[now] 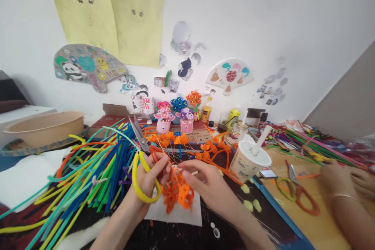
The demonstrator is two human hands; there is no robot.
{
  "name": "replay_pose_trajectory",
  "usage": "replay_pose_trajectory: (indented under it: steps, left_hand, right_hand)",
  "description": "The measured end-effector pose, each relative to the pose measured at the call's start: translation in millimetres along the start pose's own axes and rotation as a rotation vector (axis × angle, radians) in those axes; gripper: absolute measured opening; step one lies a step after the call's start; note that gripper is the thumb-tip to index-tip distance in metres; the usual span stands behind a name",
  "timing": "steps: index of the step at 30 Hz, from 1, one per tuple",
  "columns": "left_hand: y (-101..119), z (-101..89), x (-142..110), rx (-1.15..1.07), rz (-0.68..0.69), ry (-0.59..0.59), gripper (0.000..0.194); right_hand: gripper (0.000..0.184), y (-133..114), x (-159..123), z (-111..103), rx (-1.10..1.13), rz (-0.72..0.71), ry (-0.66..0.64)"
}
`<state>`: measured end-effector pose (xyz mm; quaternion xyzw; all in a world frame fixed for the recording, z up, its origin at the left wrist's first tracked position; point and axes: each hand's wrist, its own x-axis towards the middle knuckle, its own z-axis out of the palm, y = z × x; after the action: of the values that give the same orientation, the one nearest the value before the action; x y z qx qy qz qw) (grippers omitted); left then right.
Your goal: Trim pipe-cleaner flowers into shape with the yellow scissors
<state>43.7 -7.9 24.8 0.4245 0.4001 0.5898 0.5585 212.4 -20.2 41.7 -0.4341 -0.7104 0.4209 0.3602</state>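
Note:
Scissors (pixel 136 136) with a yellow and a red handle loop hang on my left hand (pixel 150 175), blades pointing up and left. That hand's fingers are closed beside a bunch of orange pipe-cleaner flowers (pixel 178 192), which hangs heads down between my hands. My right hand (pixel 205 177) has its fingers bent, fingertips at the top of the bunch; the exact grip is partly hidden. Beneath the bunch lies a white sheet of paper (pixel 193 217). More orange pipe-cleaner flowers (pixel 167 140) on thin stems lie just beyond my hands.
Loose coloured pipe cleaners (pixel 99 179) spread across the left side. A paper cup with a straw (pixel 245 166) stands right of my hands. Finished flower pots (pixel 163 126) are at the back. Another person's hand (pixel 336 181) rests at the right, near second scissors (pixel 306 199).

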Motion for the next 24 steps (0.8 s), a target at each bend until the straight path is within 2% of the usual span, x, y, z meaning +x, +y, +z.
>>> replay_pose_trajectory:
  steps: [2,5,8,12,17,19,21,23,24]
  left_hand:
    - [0,-3.1,2,0.017,0.054,0.05,0.033]
    - [2,-8.3,5,0.034,0.125,0.128,0.029]
    - [5,-11.8,6,0.034,0.16,0.189,0.028]
    - [4,-14.1,7,0.018,0.136,0.225,0.027]
    - [4,-15.5,8,-0.049,0.015,0.274,0.03]
    - [6,-15.6,7,-0.079,-0.024,0.302,0.03]
    - [7,-15.8,6,-0.108,-0.05,0.327,0.031]
    - [6,-16.7,5,-0.134,-0.081,0.318,0.031]
    - [4,-17.4,4,-0.138,-0.103,0.297,0.031]
  right_hand:
    - [0.032,-1,20,8,0.165,-0.014,-0.214]
    - [0.026,2,34,12,0.217,0.01,-0.314]
    - [0.017,7,37,11,0.221,0.02,-0.28]
    - [0.016,16,39,11,0.274,0.024,-0.192]
    - [0.025,33,35,7,0.483,0.123,-0.304]
    - [0.035,37,34,5,0.634,0.139,-0.325]
    - [0.059,38,34,5,0.807,0.13,-0.292]
    - [0.079,37,35,8,0.961,0.11,-0.186]
    - [0.079,36,35,10,1.014,0.102,-0.114]
